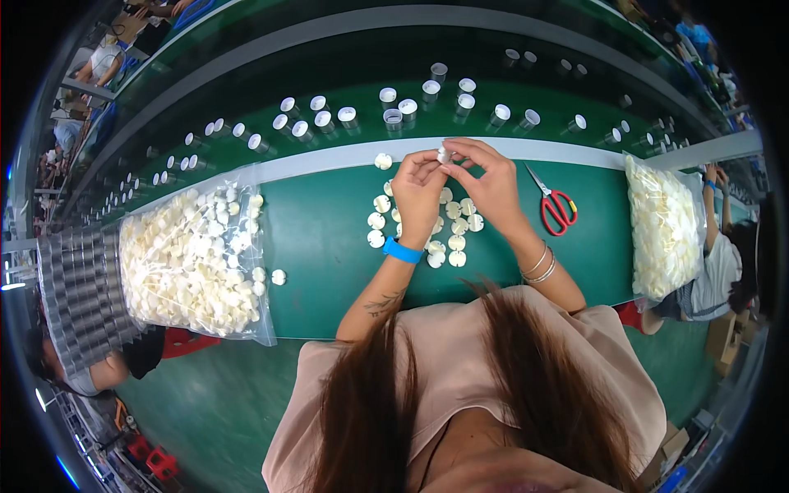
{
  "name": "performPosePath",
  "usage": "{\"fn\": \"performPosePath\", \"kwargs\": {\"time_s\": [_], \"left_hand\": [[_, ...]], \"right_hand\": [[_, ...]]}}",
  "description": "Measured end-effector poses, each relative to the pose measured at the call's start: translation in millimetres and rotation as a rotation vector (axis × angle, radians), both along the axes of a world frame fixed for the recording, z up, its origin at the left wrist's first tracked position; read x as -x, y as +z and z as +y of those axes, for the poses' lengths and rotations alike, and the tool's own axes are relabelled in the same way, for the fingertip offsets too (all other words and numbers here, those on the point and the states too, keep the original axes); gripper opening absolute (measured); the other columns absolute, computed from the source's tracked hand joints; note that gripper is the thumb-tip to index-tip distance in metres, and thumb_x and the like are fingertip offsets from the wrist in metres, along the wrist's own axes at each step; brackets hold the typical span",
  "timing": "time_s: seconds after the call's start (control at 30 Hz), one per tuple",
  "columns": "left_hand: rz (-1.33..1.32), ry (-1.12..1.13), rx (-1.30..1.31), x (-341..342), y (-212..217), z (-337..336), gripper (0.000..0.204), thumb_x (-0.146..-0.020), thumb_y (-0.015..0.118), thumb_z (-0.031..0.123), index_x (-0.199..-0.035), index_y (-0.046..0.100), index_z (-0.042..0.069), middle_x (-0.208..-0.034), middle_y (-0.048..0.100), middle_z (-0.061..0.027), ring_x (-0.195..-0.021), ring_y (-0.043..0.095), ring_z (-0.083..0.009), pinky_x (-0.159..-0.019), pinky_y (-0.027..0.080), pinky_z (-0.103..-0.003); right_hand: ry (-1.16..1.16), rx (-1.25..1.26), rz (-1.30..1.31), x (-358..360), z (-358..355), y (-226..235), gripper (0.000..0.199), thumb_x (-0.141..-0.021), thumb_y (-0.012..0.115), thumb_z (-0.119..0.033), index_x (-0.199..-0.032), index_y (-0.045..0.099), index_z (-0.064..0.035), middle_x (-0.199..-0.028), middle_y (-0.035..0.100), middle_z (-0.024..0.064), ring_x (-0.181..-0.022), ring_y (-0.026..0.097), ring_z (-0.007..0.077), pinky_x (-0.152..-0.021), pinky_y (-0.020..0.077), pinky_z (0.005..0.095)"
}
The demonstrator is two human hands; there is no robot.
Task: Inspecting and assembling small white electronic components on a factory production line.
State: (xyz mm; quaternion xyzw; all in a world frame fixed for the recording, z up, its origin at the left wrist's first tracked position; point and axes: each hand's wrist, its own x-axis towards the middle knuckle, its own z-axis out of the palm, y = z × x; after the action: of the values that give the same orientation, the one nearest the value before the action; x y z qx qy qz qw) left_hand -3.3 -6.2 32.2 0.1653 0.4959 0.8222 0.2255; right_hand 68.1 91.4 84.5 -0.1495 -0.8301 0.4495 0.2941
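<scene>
Pinch: left hand [417,186] and right hand [491,181], fingertips closed around small white piece [444,154], upper centre, likely steadying it
Red-handled scissors [546,191]: right of centre, apparently within reach

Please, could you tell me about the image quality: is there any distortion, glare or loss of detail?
Head view: strong fisheye distortion, with the pale strip bowed and the corners black; head view: glints on the clear plastic bag at left; head view: red-handled scissors fairly crisp, but the cream piece between left hand and right hand too small for detail.
</scene>
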Motion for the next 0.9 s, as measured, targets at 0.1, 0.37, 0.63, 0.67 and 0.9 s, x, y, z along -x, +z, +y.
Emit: {"fn": "performPosePath", "kwargs": {"time_s": [0.1, 0.37, 0.63, 0.67, 0.9], "left_hand": [[-0.019, 0.004, -0.022, 1.5, -3.2, 0.4, 0.022, -0.084, 0.060, -0.009, -0.106, 0.056, -0.006, -0.104, 0.065, -0.0136, -0.097, 0.064, -0.0172, -0.083, 0.053, -0.027], [-0.117, 0.041, -0.015, 19.2, -13.2, -7.4, 0.016, -0.087, 0.053, -0.004, -0.103, 0.057, -0.004, -0.105, 0.063, -0.0127, -0.094, 0.063, -0.0171, -0.083, 0.051, -0.028], [-0.095, -0.026, 0.104, 22.1, -19.5, -8.8, 0.016, -0.086, 0.051, -0.003, -0.101, 0.057, -0.002, -0.099, 0.063, -0.0090, -0.086, 0.061, -0.0144, -0.074, 0.049, -0.026], [-0.094, -0.021, 0.105, 21.8, -19.3, -8.7, 0.016, -0.086, 0.051, -0.003, -0.101, 0.057, -0.002, -0.099, 0.063, -0.0090, -0.086, 0.061, -0.0144, -0.074, 0.049, -0.026], [-0.091, -0.030, 0.127, 21.4, -18.6, -9.1, 0.016, -0.086, 0.051, -0.004, -0.100, 0.057, -0.002, -0.097, 0.064, -0.0094, -0.084, 0.061, -0.0138, -0.074, 0.049, -0.025]], "right_hand": [[0.034, -0.121, 0.016, 7.6, 9.8, -11.3, 0.030, -0.076, 0.072, -0.005, -0.106, 0.069, -0.0031, -0.108, 0.068, 0.0115, -0.082, 0.066, 0.0201, -0.069, 0.0534, 0.0274], [0.270, -0.314, -0.111, 58.2, 37.7, 4.0, 0.032, -0.075, 0.068, -0.002, -0.107, 0.067, -0.0044, -0.108, 0.068, 0.0102, -0.093, 0.064, 0.0287, -0.080, 0.0519, 0.0373], [0.568, -0.628, -0.202, 150.5, 49.3, -2.6, 0.032, -0.076, 0.066, 0.000, -0.107, 0.069, -0.0082, -0.105, 0.068, 0.0085, -0.096, 0.062, 0.0277, -0.083, 0.0504, 0.0384], [0.625, -0.643, -0.290, 157.2, 49.3, -4.1, 0.032, -0.075, 0.068, -0.001, -0.106, 0.069, -0.0081, -0.105, 0.068, 0.0082, -0.095, 0.062, 0.0273, -0.083, 0.0499, 0.0380], [0.716, -0.657, -0.406, 174.2, 45.3, -10.4, 0.029, -0.074, 0.071, -0.005, -0.103, 0.070, -0.0062, -0.097, 0.070, 0.0080, -0.095, 0.062, 0.0266, -0.083, 0.0490, 0.0381]]}}
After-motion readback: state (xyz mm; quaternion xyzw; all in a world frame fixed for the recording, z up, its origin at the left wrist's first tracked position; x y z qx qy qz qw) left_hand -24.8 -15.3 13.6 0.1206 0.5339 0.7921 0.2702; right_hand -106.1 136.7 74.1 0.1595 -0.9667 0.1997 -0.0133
